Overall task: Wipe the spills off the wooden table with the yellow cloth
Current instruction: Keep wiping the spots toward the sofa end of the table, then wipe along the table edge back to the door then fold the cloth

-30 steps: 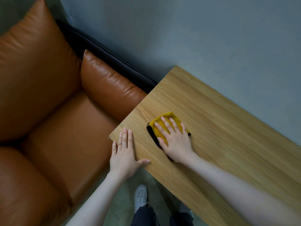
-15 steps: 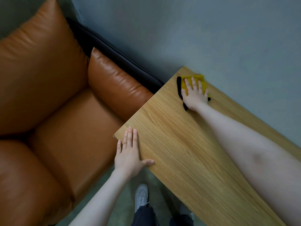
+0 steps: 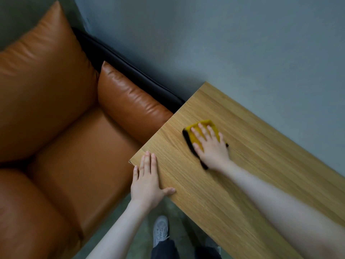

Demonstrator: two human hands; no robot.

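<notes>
Wood, cloth and leather — mostly matt, one glossy

The bench (image 3: 252, 165) is pale wood, straight-grained, smooth and matt; the yellow cloth (image 3: 205, 128) looks soft and fuzzy with a black edge — the orange sofa (image 3: 65, 137) is smooth leather with a slight sheen and creases.

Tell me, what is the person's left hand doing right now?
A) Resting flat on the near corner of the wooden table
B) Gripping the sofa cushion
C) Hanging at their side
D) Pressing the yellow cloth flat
A: the left hand lies with straight fingers on the corner of the wooden table, while the right hand presses the yellow cloth.
</notes>
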